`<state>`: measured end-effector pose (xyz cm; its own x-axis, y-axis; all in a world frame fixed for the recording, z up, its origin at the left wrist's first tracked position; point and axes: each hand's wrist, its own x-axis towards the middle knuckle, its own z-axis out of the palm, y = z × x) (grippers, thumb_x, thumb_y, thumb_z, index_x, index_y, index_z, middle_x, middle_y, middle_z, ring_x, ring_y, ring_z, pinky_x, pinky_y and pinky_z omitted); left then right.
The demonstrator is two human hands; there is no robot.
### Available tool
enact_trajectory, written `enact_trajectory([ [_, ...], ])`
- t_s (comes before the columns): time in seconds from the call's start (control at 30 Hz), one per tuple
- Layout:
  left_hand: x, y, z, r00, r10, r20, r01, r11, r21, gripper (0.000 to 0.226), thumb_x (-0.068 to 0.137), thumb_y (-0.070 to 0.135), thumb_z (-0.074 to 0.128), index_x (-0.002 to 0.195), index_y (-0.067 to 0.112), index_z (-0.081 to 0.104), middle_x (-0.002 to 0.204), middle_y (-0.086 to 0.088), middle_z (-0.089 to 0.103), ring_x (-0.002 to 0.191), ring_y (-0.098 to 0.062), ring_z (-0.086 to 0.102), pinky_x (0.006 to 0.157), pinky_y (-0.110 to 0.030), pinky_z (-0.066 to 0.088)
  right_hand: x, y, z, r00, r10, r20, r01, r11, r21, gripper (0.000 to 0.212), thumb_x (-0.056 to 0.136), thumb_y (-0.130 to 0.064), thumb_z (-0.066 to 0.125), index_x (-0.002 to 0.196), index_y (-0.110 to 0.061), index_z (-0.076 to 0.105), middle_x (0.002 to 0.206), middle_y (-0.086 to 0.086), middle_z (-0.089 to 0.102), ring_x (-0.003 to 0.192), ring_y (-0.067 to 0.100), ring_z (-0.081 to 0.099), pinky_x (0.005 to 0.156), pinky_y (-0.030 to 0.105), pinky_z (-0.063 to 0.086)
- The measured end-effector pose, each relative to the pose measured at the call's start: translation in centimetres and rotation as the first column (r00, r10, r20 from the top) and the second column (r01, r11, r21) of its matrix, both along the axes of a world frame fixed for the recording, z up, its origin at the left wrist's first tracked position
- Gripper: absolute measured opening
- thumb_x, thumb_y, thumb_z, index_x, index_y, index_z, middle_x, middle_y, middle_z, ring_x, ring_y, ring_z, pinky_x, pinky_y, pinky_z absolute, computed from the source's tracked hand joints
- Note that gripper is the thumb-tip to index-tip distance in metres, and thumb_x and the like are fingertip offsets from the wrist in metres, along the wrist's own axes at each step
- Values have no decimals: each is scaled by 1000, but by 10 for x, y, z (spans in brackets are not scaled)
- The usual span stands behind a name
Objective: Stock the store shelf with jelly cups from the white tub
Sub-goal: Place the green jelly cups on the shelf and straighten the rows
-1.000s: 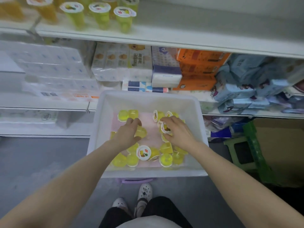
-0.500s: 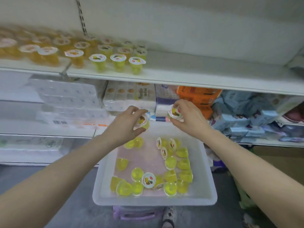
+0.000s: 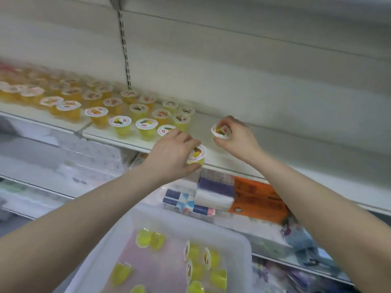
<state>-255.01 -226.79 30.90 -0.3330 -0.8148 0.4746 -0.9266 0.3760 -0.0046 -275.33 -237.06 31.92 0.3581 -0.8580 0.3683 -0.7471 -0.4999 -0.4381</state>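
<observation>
Store shelf (image 3: 275,144) carrying rows of upright jelly cups (image 3: 146,127) on its left part, bare on its right; tissue packs (image 3: 215,193) and an orange package (image 3: 256,199) lie on the shelf below. White tub (image 3: 239,240), bottom centre, holds loose yellow cups. Left hand (image 3: 173,155), fingers curled, grips a jelly cup (image 3: 197,155) at the shelf's front edge. Right hand (image 3: 234,138) pinches a second cup (image 3: 221,132) by its rim over the bare shelf. Both forearms reach up and forward.
</observation>
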Motion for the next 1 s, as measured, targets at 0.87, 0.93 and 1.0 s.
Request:
enact_trajectory([
  [0.87, -39, -110, 3, 937, 317, 149, -323, 946, 21, 48, 54, 51, 78, 82, 13, 73, 78, -6, 66, 92, -33, 60, 78, -38, 53, 12, -136, -41, 951, 282, -130, -301, 939, -165, 37, 83, -20, 68, 119, -27, 61, 121, -9, 61, 103, 22, 59, 91, 35, 45],
  [0.93, -40, -116, 1, 939, 319, 128, -322, 947, 5, 46, 51, 48, 78, 78, 11, 73, 76, -7, 66, 88, -33, 60, 74, -36, 53, 10, -134, -40, 948, 272, -168, -299, 940, -167, 43, 83, -20, 67, 124, -30, 59, 126, -12, 59, 109, 21, 55, 93, 37, 43],
  [1.0, -41, -119, 0, 943, 315, 104, -318, 948, 11, 45, 52, 47, 76, 78, 11, 72, 76, -7, 65, 87, -33, 60, 70, -36, 53, 7, -132, -38, 945, 254, -203, -289, 943, -166, 46, 85, -18, 65, 128, -31, 57, 131, -13, 56, 113, 20, 50, 93, 34, 40],
])
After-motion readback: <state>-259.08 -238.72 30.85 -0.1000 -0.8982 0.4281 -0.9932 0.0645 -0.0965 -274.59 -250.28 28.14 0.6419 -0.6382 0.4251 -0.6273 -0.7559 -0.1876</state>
